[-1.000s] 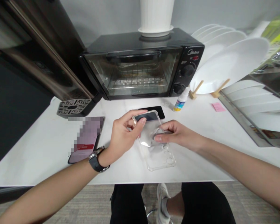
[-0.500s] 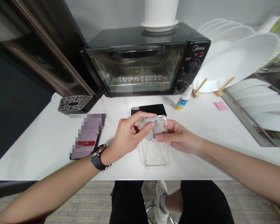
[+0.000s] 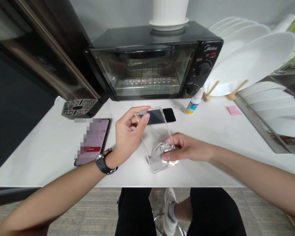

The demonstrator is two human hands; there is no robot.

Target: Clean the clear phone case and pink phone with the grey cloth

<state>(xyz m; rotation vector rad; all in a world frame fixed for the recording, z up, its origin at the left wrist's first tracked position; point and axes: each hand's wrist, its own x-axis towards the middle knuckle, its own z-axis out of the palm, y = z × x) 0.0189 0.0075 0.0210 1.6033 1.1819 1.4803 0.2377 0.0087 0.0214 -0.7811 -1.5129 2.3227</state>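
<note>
A clear phone case (image 3: 153,131) is held tilted above the table, its top end away from me. My left hand (image 3: 131,131) is closed on its upper left corner, thumb on the near face. At the lower right end, my right hand (image 3: 184,147) pinches a crumpled grey cloth (image 3: 158,153) against the case; some of its fingers are hidden behind it. A phone with a dark screen (image 3: 169,115) lies flat just beyond, partly seen through the case.
Another phone (image 3: 94,141) with a lit screen lies at the left. A small spray bottle (image 3: 193,103) stands behind, before a black toaster oven (image 3: 147,70). Pink sticky notes (image 3: 233,110) and racked white plates (image 3: 250,62) are on the right; a machine's drip tray (image 3: 78,108) is at left.
The grey cloth and my right hand have moved from the top of the case down to its lower end. My left hand has shifted slightly left and away, tilting the case.
</note>
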